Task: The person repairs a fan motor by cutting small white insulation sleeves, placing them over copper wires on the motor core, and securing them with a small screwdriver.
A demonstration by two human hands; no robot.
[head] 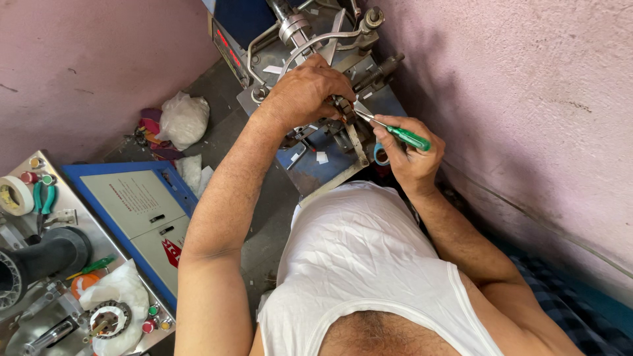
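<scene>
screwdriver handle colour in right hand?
Green, translucent handle on the screwdriver held by the right hand; head view.

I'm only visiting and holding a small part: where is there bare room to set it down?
The flat grey lid of the blue-edged cabinet is bare. The dark floor strip between it and the grey metal machine is partly free. Crowded: the machine, where the left hand and right hand with the green-handled screwdriver work, and the cluttered metal bench.
</scene>
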